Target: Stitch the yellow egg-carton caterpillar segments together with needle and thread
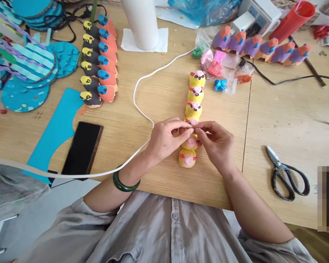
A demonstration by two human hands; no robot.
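Six yellow figures (195, 97) are lined up on the bench (276, 117), the middle two partly covered by the left hand (166, 138) and right hand (218, 143), whose fingers (185, 125) are pressed together, any pinched piece indiscernible.

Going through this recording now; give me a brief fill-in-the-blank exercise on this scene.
1. The person's left hand and right hand meet over a row of small figures with pink faces and ____ bodies.
2. A dark green, glossy bangle circles the ____ forearm.
3. The black-handled metal scissors lie on the person's ____ side.
Missing words: yellow; left; right.
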